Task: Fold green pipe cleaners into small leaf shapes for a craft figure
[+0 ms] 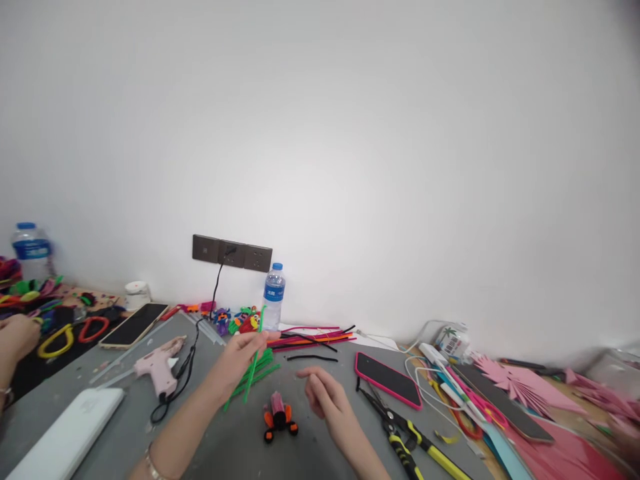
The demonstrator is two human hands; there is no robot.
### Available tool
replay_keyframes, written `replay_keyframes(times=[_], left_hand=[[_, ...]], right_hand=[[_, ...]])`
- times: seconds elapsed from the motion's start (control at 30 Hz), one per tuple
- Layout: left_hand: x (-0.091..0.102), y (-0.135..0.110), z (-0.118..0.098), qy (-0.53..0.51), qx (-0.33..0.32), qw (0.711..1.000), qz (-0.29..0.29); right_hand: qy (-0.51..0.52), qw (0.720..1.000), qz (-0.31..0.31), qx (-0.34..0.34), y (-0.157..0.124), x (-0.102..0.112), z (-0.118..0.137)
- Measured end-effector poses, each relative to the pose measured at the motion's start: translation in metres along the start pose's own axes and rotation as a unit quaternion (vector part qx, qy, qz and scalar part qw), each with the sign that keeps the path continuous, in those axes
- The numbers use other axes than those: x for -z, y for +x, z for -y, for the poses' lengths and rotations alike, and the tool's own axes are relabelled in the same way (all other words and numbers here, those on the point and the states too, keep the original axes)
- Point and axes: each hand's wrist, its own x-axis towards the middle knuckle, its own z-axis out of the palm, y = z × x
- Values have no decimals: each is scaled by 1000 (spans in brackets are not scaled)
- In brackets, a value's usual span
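Observation:
My left hand point(245, 357) pinches a green pipe cleaner point(255, 363), which stands upright above the table. Below it lies a bundle of green pipe cleaners point(263, 367). My right hand point(327, 398) hovers to the right with its index finger stretched out and the other fingers loosely bent; nothing shows in it. Between and below both hands sits a small pipe cleaner figure point(279, 417), pink, orange and black, touched by neither hand.
A pink glue gun point(160, 367), a white power bank point(70, 437) and a phone point(134, 325) lie left. A water bottle point(273, 297) stands by the wall. Pliers point(400, 427), a pink-cased phone point(389, 380) and coloured paper point(565, 447) lie right. Another person's hand point(20, 340) works far left.

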Motion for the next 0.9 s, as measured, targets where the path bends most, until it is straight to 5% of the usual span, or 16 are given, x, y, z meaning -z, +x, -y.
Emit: replay_keyframes(times=[0.1,0.2,0.47,0.57,0.73,0.9], left_hand=[[-18,9,2,-66,12,996,57],[-29,22,8,-103,11,993,51],[-22,41,45,-19,-70,997,-30],[-24,38,65,51,-118,992,3],[-35,30,72,102,-155,982,45],[-37,28,70,18,-117,993,-4]], right_hand=[[83,992,95,-29,21,-29,19],[146,979,132,-59,44,-43,27],[256,962,32,-91,82,-23,-6],[296,951,-4,-91,82,-14,-20],[283,955,39,-80,73,-14,-23],[250,963,29,-94,71,-19,-24]])
